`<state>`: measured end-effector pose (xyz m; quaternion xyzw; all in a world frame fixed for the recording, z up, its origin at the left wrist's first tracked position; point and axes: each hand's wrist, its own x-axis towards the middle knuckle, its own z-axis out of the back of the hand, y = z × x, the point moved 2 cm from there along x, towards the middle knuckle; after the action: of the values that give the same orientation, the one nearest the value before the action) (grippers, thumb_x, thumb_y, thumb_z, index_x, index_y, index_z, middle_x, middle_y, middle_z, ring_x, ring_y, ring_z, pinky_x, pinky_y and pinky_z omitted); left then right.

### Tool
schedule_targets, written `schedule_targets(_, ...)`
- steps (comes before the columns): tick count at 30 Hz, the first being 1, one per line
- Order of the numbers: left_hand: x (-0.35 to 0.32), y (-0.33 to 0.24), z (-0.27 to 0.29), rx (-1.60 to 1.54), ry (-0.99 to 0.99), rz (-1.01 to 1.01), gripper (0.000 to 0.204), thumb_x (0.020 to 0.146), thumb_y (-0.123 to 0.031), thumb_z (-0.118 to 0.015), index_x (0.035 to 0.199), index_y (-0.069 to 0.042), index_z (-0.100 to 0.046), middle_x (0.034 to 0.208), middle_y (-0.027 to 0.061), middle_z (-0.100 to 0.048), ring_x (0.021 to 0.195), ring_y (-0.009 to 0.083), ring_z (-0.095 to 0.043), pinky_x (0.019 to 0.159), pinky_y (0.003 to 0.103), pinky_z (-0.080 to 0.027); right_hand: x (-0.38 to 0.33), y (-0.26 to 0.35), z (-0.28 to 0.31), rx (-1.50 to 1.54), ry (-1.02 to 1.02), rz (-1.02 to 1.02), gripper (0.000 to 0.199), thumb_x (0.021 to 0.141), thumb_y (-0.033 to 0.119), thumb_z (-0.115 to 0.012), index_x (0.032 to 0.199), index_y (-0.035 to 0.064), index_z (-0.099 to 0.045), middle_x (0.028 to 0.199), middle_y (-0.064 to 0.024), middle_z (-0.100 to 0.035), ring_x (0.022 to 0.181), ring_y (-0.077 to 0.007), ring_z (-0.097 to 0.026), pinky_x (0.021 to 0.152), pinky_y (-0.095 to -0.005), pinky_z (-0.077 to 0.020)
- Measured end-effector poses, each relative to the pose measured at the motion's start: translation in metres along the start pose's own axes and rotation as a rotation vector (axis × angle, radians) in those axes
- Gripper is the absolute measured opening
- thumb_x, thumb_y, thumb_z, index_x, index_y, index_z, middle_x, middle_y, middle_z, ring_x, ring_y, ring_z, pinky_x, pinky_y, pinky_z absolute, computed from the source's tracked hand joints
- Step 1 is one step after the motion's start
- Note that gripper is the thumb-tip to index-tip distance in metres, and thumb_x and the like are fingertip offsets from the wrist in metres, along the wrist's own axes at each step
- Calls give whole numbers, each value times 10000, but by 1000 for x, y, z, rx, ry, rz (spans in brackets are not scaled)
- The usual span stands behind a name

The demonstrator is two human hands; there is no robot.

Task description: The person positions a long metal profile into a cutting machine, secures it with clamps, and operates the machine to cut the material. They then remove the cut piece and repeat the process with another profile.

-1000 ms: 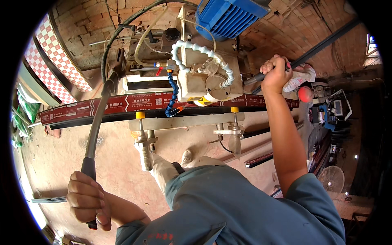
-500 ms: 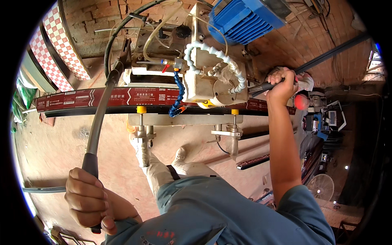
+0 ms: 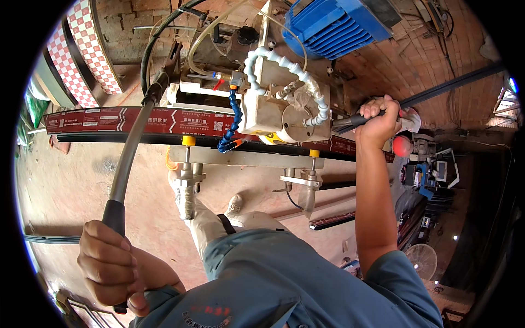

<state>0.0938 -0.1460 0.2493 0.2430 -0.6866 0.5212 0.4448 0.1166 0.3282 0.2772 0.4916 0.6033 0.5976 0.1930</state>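
Gripping much as a second ago, suggesting a steady hold, with fingers of the left hand (image 3: pixel 108 263) curled round a long lever (image 3: pixel 134 147) and those of the right hand (image 3: pixel 381 121) round a dark handle (image 3: pixel 357 120), near a red-wrapped profile (image 3: pixel 90 121) partly blocked from view by lever, blue hose (image 3: pixel 237 113) and machine head (image 3: pixel 257 116).

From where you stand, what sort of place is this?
Probably a small fabrication workshop, though I can't be sure: a machine with a ribbed blue motor, a long red-and-black bar lying across it, and a long metal lever in the left hand.
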Motion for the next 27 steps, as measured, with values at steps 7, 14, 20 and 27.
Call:
schedule_targets(7,-11,3,5,-3,-32,-34,369,798,-395,-771,627,-242,-482,541,-134,-481,524,11,-491,572,202,-353,7,-7,6,-11,31,32,237,819,85,-510,618,103,-386,490,-25,-386,390,-140,-345,417,-281,-338)
schedule_targets(14,-22,0,4,18,-93,0,329,750,-366,-749,611,-260,-470,540,-139,-461,520,9,-456,599,207,-336,10,-9,14,5,32,-8,209,792,82,-503,630,95,-372,508,-29,-382,411,-138,-343,420,-284,-339)
schedule_targets(20,-42,6,10,-86,-89,-56,276,639,-299,-659,557,-279,-396,505,-130,-388,493,22,-375,633,229,-311,12,-16,25,-78,92,-13,121,853,144,-500,785,98,-412,536,-3,-362,463,-129,-357,489,-291,-349)
schedule_targets(27,-63,-1,14,31,-111,1,279,639,-366,-669,563,-285,-414,512,-129,-420,504,21,-408,666,244,-333,12,-20,26,-98,97,-31,248,888,167,-494,680,144,-360,530,2,-358,460,-125,-353,494,-290,-348)
